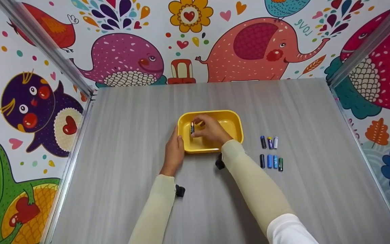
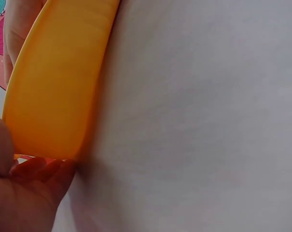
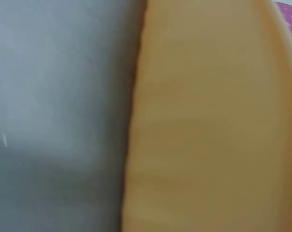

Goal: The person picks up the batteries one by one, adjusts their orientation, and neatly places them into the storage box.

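In the head view a yellow plastic tray [image 1: 236, 125] sits on the table. My left hand [image 1: 174, 150] holds its left end, thumb by the rim and fingers along the outer wall; the left wrist view shows the fingers [image 2: 44, 174] against that end. Inside the tray, my right hand [image 1: 210, 130] pinches a small dark battery [image 1: 192, 128] with a copper-coloured end, the index finger at its far end and the thumb at its near end. The right wrist view has only the tray's outer wall [image 3: 208, 121]; the hand is hidden there.
Right of the tray lie several batteries in two rows: a far row with a white battery [image 1: 276, 142] and a near row with a green battery [image 1: 280, 164]. Printed cartoon walls with metal-edged corners enclose the grey table [image 1: 130, 135] at the back and sides.
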Demonstrator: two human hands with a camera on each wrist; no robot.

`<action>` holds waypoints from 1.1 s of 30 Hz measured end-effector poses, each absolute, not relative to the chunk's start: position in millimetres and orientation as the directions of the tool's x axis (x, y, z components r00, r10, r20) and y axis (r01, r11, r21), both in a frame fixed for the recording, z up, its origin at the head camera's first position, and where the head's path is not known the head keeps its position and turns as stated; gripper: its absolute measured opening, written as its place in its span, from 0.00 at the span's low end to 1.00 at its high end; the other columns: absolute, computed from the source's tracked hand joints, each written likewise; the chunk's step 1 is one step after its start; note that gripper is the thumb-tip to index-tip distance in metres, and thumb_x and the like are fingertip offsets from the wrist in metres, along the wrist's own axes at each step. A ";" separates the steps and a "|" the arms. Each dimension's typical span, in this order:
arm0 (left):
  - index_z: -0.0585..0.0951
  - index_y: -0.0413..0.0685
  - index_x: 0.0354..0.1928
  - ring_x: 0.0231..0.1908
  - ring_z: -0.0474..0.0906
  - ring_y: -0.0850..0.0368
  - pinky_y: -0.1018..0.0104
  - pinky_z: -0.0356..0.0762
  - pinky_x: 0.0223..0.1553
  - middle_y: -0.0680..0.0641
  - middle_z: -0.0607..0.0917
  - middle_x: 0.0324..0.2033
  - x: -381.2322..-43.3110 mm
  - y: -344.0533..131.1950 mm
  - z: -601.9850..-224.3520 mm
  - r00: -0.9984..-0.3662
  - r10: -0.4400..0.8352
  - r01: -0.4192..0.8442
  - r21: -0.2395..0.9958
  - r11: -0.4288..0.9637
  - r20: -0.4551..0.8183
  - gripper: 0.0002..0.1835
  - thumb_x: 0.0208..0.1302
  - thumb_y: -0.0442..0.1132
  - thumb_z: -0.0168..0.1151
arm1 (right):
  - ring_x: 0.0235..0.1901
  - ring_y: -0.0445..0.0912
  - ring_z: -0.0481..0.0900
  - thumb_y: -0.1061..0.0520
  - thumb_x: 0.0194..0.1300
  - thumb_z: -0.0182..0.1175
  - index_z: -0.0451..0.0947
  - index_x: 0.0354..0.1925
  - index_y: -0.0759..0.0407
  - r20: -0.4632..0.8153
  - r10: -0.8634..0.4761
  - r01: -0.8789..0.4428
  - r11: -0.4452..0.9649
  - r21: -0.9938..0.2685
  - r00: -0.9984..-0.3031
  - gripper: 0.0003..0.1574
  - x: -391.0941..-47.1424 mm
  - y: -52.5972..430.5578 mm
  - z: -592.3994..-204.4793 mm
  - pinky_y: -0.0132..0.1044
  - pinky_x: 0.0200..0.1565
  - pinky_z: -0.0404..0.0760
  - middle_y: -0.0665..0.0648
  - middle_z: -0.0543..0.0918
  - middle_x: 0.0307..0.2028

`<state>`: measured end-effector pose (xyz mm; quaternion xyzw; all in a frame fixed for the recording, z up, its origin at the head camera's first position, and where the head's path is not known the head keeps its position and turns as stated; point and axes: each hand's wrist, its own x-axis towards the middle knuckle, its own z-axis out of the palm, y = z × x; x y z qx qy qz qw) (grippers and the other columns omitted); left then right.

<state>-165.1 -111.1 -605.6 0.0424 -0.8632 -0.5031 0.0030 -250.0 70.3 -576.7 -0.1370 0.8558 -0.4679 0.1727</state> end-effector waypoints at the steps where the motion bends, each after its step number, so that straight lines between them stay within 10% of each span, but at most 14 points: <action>1: 0.52 0.44 0.81 0.78 0.58 0.50 0.53 0.58 0.78 0.45 0.60 0.79 -165.1 -111.0 -605.6 -0.996 -0.077 -0.074 0.870 0.488 -0.041 0.30 0.83 0.40 0.40 | 0.56 0.46 0.76 0.51 0.56 0.78 0.80 0.54 0.44 -0.171 -0.397 -0.072 0.529 -0.845 -0.902 0.28 -249.7 67.1 -578.4 0.45 0.66 0.77 0.46 0.81 0.52; 33: 0.53 0.43 0.81 0.77 0.59 0.50 0.53 0.59 0.77 0.45 0.60 0.79 -165.3 -111.4 -608.0 -0.997 -0.069 -0.053 0.869 0.492 -0.021 0.30 0.83 0.39 0.41 | 0.53 0.47 0.78 0.41 0.51 0.80 0.82 0.50 0.41 -0.202 -0.329 -0.145 0.781 -0.608 -0.923 0.28 -243.5 33.3 -596.7 0.56 0.61 0.73 0.46 0.85 0.49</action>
